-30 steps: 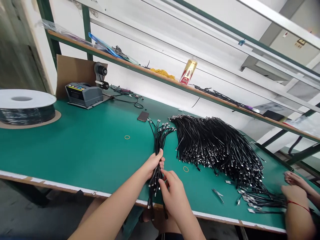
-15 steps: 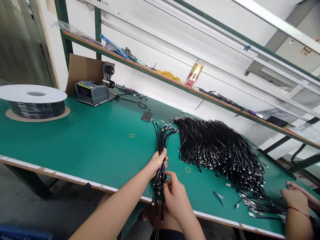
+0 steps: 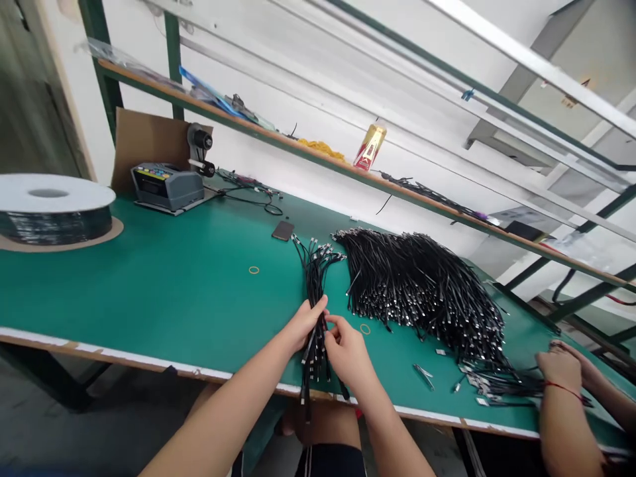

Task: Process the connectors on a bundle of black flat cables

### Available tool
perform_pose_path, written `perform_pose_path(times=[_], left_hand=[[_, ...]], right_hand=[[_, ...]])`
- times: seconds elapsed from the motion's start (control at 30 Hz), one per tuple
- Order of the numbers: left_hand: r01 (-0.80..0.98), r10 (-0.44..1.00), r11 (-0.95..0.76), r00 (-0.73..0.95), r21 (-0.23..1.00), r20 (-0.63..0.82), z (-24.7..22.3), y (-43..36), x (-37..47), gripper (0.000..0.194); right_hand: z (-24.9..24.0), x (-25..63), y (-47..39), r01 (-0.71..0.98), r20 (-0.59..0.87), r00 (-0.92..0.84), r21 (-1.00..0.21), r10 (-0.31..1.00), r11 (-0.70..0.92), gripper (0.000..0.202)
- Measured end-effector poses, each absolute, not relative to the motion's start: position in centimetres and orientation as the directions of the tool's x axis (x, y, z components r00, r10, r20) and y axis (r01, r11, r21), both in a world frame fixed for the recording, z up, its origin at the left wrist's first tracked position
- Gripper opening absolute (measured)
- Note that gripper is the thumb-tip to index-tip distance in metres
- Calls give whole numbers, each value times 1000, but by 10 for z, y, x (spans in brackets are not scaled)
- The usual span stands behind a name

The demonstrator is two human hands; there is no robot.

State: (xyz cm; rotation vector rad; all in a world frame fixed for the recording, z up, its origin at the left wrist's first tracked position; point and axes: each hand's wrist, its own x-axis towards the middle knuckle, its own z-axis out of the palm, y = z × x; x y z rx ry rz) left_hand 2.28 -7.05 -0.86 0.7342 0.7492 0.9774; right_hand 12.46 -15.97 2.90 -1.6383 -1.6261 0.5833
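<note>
A bundle of black cables (image 3: 315,278) with small metal-tipped connectors stands nearly lengthwise in front of me, its lower ends hanging over the table's front edge. My left hand (image 3: 309,319) is wrapped round its middle, thumb on top. Close against the bundle's right side, my right hand (image 3: 344,346) has thumb and forefinger pinched on what looks like one black cable, whose end sticks out below the hand. The fingertips partly hide the grip. To the right of my hands lies a large heap of similar cables (image 3: 422,285).
Yellow rubber bands (image 3: 254,270) and tweezers (image 3: 424,376) lie on the green table (image 3: 163,285). A dark phone-like slab (image 3: 283,230), a tape dispenser (image 3: 171,185) and a cable reel (image 3: 54,222) are farther left. A co-worker's hands (image 3: 561,368) handle cables at right. A shelf holds a can (image 3: 370,147).
My right hand has risen slightly along the bundle, closer to my left hand, and a cable end now swings out to the right below it. The view has shifted a little.
</note>
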Motion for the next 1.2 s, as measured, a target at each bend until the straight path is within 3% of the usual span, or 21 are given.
perform_pose_path(times=[0.1, 0.23, 0.3, 0.4, 0.53, 0.7, 0.8, 0.9, 0.97, 1.03, 1.2], left_hand=[[-446, 914, 357, 349, 821, -208, -4, -74, 20, 26], [-478, 921, 361, 321, 801, -223, -2, -74, 17, 23], [-507, 913, 390, 324, 769, -249, -3, -72, 16, 22], [-556, 878, 471, 366, 685, -308, -7, -66, 17, 22], [-618, 811, 585, 469, 525, -350, -10, -54, 13, 22], [-694, 777, 630, 563, 350, -283, -4, -49, -4, 18], [-738, 786, 618, 571, 271, -238, -1, -51, -11, 16], [-758, 786, 616, 575, 214, -228, 0, -53, -11, 14], [-762, 785, 616, 576, 197, -227, 2, -55, -10, 15], [-759, 784, 618, 577, 205, -229, 4, -57, -9, 16], [-678, 760, 649, 592, 345, -268, 10, -65, -4, 21]], right_hand=[[31, 117, -144, 656, 243, 85, -744, 966, 129, 30], [37, 109, -125, 641, 335, 82, -739, 939, 208, 11], [38, 110, -126, 618, 354, 63, -748, 933, 242, 13], [29, 114, -145, 567, 369, 104, -785, 923, 250, 21], [5, 114, -189, 489, 357, 295, -853, 886, 181, 33], [-28, 88, -238, 416, 293, 398, -902, 869, 114, 34], [-37, 70, -253, 528, 273, 309, -846, 911, 74, 33], [-38, 61, -256, 701, 324, 203, -707, 924, 94, 30], [-38, 60, -254, 757, 347, 186, -647, 919, 91, 26], [-38, 61, -253, 745, 331, 209, -664, 920, 70, 25], [-36, 66, -253, 687, 377, 279, -721, 883, 91, 19]])
